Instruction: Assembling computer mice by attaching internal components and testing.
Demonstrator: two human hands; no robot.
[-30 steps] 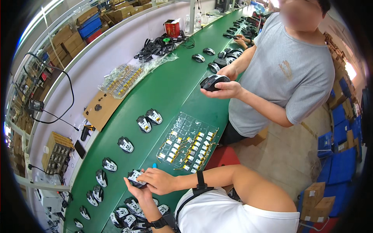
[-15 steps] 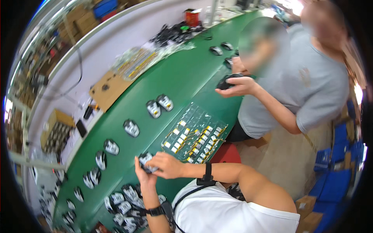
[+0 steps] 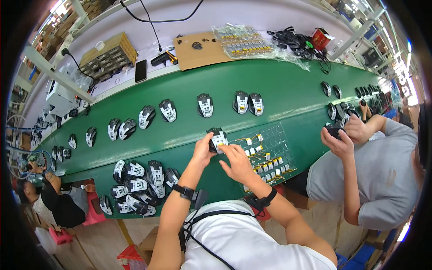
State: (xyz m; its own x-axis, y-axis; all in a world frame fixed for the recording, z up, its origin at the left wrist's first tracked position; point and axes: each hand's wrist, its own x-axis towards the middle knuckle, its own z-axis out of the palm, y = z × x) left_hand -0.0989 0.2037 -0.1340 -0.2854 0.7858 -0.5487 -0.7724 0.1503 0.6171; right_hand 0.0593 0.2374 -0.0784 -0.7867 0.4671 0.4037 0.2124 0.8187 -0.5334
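Both forearms reaching up from the near edge, converging. Left hand (image 3: 202,150) curled, fingers closed in a grip; right hand (image 3: 238,163) just beside it, fingertips pinching leftward. Dark wristbands on both wrists.

Head view, steeply down over green belt (image 3: 288,90), close.

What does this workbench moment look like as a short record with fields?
Surface: long green bench
Left hand: holds an open mouse shell
Right hand: fingers on the same shell
Beside right hand: clear tray of small parts
Near left: heap of mouse shells
Neighbour: a person's hands hold a dark mouse
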